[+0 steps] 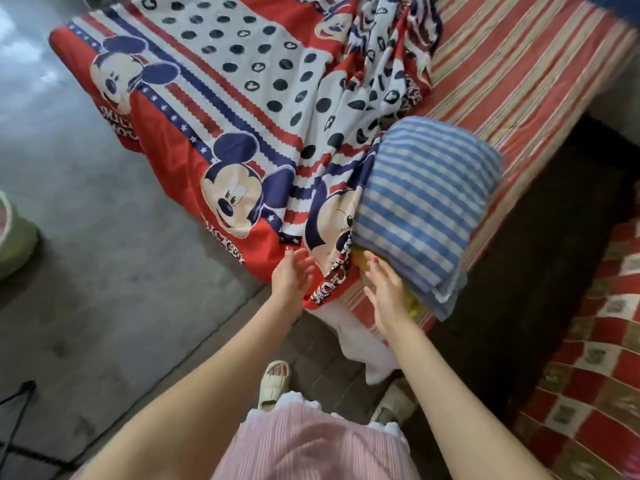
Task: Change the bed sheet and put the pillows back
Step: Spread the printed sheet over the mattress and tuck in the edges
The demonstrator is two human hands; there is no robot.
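Both your hands are spread, holding nothing: left hand [291, 271] at the cartoon sheet [221, 109] edge, right hand [386, 289] touching the blue striped pillow [422, 202] on the bed [519, 74].

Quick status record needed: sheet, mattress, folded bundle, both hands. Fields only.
sheet: cartoon-print sheet spread over the far part of the bed, bunched in the middle
mattress: striped mattress bare on the right side
bundle: blue striped folded cloth on the near edge, over the sheet's bunched edge
left hand: left hand open, at the sheet's corner
right hand: right hand open, beside the bundle
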